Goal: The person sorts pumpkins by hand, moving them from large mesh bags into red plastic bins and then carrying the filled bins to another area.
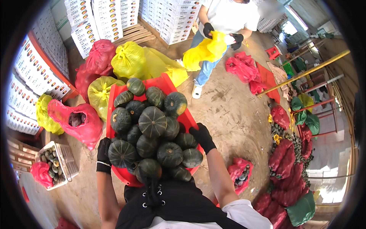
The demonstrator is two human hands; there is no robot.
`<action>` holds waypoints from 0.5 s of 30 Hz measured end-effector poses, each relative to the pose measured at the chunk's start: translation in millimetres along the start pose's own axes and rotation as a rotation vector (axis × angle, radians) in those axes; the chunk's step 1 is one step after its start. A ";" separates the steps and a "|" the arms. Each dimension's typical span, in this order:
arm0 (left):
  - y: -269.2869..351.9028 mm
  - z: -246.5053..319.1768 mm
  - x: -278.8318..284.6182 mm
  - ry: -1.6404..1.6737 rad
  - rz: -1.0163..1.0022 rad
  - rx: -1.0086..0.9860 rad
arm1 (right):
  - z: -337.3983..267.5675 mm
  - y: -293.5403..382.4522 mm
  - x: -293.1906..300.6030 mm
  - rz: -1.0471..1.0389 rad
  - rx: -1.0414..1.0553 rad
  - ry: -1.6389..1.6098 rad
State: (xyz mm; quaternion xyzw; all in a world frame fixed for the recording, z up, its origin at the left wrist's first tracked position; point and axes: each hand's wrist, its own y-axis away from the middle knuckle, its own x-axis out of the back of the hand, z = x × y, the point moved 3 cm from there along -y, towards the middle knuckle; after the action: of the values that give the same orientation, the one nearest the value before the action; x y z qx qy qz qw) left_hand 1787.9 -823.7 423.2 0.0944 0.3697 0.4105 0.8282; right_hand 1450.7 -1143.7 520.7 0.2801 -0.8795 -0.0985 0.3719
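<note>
A red plastic tray (187,116) is heaped with dark green, pale-striped squashes (152,122) right in front of my body. My left hand (104,153), in a black glove, grips its left side. On the opposite side my right hand (203,138), also gloved in black, holds the tray's right edge. Its near end is close to my black apron (168,203). One squash (175,103) at the far right carries an orange patch. The fingers of both hands are partly hidden by the tray and the squashes.
Tied yellow (130,61) and red mesh sacks (100,57) stand beyond the tray. Ahead, a person (226,20) handles a yellow mesh bag (204,51). Left are stacked cartons (43,74), an open red sack (83,120) and a white crate (68,160). Filled red sacks (281,157) lie right.
</note>
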 end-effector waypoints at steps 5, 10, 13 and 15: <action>-25.3 5.8 3.2 -0.402 -0.127 -0.148 | 6.4 21.3 -0.7 0.081 -0.045 0.008; -46.7 10.4 -6.2 -0.495 -0.266 -0.165 | 17.2 39.6 -2.3 0.159 -0.063 -0.018; -48.0 16.6 -30.0 -0.354 -0.261 -0.052 | 21.9 48.4 -6.1 0.187 -0.142 -0.014; -60.2 13.5 -22.8 -0.395 -0.266 -0.011 | 25.3 53.9 -10.9 0.204 -0.178 -0.037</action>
State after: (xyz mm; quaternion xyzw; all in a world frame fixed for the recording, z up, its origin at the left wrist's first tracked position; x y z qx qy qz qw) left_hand 1825.1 -877.7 417.2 0.1189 0.2075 0.2733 0.9317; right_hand 1416.3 -1094.0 516.9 0.1534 -0.8978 -0.1430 0.3872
